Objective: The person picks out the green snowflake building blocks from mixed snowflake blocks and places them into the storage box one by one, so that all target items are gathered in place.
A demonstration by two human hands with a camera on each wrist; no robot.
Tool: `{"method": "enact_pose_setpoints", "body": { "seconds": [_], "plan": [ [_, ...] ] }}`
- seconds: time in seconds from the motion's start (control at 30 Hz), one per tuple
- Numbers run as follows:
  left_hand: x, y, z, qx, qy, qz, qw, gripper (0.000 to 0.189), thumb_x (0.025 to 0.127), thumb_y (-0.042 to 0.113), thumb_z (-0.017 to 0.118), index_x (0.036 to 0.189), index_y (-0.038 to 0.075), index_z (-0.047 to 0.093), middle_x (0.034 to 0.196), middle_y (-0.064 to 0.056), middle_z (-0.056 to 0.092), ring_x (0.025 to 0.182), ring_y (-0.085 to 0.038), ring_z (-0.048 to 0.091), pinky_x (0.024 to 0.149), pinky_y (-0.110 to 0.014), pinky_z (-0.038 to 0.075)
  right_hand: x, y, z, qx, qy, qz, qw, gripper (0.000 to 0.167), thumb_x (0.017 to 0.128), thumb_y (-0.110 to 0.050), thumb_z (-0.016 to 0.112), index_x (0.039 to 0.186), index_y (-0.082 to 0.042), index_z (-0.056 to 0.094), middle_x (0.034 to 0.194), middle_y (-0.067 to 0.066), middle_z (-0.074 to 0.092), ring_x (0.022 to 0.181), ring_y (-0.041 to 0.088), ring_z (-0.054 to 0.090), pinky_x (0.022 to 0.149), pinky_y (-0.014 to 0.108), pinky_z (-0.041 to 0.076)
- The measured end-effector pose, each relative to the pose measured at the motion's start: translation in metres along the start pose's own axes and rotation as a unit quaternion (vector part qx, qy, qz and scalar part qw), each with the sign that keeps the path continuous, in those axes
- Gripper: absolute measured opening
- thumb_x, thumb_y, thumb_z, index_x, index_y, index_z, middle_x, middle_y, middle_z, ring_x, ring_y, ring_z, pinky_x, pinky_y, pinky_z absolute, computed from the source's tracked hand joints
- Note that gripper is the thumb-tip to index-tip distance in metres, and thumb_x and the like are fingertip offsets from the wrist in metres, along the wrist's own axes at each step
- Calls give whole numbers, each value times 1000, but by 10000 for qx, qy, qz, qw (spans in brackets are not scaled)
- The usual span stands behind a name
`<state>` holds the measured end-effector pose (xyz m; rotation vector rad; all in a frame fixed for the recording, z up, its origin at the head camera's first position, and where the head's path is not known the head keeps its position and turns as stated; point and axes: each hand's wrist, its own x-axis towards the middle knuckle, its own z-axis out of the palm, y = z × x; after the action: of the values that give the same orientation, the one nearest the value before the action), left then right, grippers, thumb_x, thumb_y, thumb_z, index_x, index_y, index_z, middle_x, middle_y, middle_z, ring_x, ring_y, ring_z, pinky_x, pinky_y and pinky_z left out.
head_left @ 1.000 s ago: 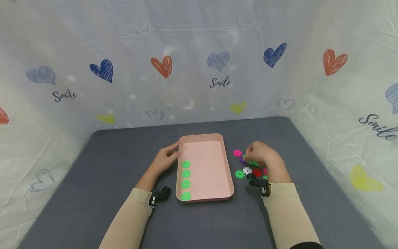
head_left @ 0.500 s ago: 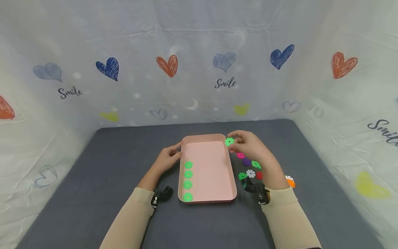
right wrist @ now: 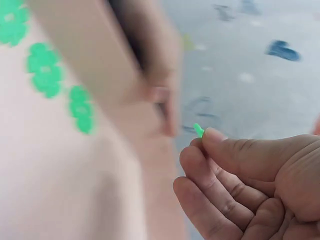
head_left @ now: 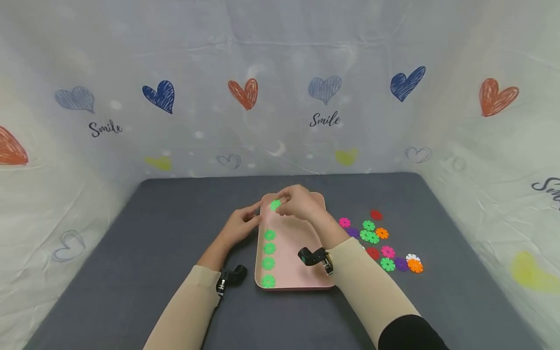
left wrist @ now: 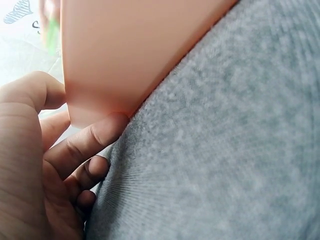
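Observation:
My right hand (head_left: 298, 202) pinches a green flower-shaped disc (head_left: 275, 204) between thumb and fingertips, over the far left corner of the pink tray (head_left: 324, 200). The right wrist view shows this green disc (right wrist: 198, 130) edge-on at the tip of the thumb. Below it in the head view, several green flower discs (head_left: 269, 248) lie in a column along the tray's left side. My left hand (head_left: 238, 225) holds the tray's left wall near the far corner. Up close in the left wrist view, a fingertip (left wrist: 112, 129) presses the wall's outside while the thumb meets the rim.
Right of the tray, loose flower discs lie on the dark grey table (head_left: 188, 233): green (head_left: 369, 225), red (head_left: 376, 215), orange (head_left: 415, 266), pink (head_left: 344, 222) and purple (head_left: 401, 264), with a partly covered white one. A heart-printed curtain (head_left: 280, 97) hangs behind the table.
My right hand has picked a green disc from the loose discs and carried it left across the tray to the far left corner. My left hand stays at the tray's left edge.

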<state>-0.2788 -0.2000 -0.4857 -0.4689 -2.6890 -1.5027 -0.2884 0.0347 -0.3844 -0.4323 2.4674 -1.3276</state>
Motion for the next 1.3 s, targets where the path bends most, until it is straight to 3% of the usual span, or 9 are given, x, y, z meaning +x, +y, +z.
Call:
{"method": "enact_pose_setpoints", "body": {
  "seconds": [0.07,0.17,0.27,0.43,0.57,0.7,0.87,1.07,1.3],
  "plan": [
    [0,3,3,12,-48,-38,10000,53,102,21,61,153,15,51,70,-1,67,50,-12,38,52,-30,35,7,7,13,-286,-74,206,9994,44,92,-4,75,135,-7,68,118,11,71,79,22,65,76,35,52],
    [2,6,6,26,-86,-90,9999,53,102,23,60,154,17,50,66,0,64,48,-13,36,51,-30,34,13,18,27,-660,-41,196,9976,42,91,-1,76,132,-6,70,126,12,67,75,16,55,67,29,47],
    [2,7,9,72,-103,-87,9999,53,103,22,60,154,18,50,60,0,58,48,-13,35,51,-30,33,14,28,34,-898,60,-14,9959,37,90,-1,77,127,-3,72,117,11,70,74,16,56,65,27,45],
    [3,9,12,42,-120,49,9999,52,104,23,60,154,18,50,58,0,53,48,-12,34,51,-29,33,11,35,37,-1270,-51,-282,9915,34,92,-6,76,126,-3,73,115,10,71,89,21,63,79,35,52],
    [4,11,13,24,-123,93,9999,52,103,21,61,153,16,51,59,0,52,47,-9,35,51,-29,33,6,37,31,-1371,-222,-406,9895,44,94,-10,74,138,-7,65,131,11,66,108,24,64,90,38,52],
    [6,12,13,90,-121,103,9998,52,102,19,62,153,14,52,67,0,61,52,-11,40,54,-30,36,-12,30,4,-1124,-184,-519,9921,52,97,-17,72,148,-14,57,125,11,65,97,25,64,80,38,52],
    [5,11,8,152,17,31,9999,53,101,19,63,153,15,52,75,-1,68,53,-14,43,54,-30,36,-54,25,-52,-1109,370,-386,9924,44,102,-30,66,141,-12,62,109,8,63,89,24,59,74,41,49],
    [3,8,3,96,-13,-41,9999,55,102,22,62,154,15,50,71,-2,66,50,-14,41,51,-30,35,-94,66,-104,-1375,764,261,9872,38,102,-25,64,133,-4,65,107,12,62,88,27,55,76,42,46],
    [-1,4,2,136,115,-141,9997,54,101,21,64,153,17,52,73,-4,67,53,-15,42,52,-30,34,-99,116,-116,-2021,699,1463,9658,42,96,-19,71,126,8,62,121,27,62,95,35,61,82,51,51]
  ]
}}
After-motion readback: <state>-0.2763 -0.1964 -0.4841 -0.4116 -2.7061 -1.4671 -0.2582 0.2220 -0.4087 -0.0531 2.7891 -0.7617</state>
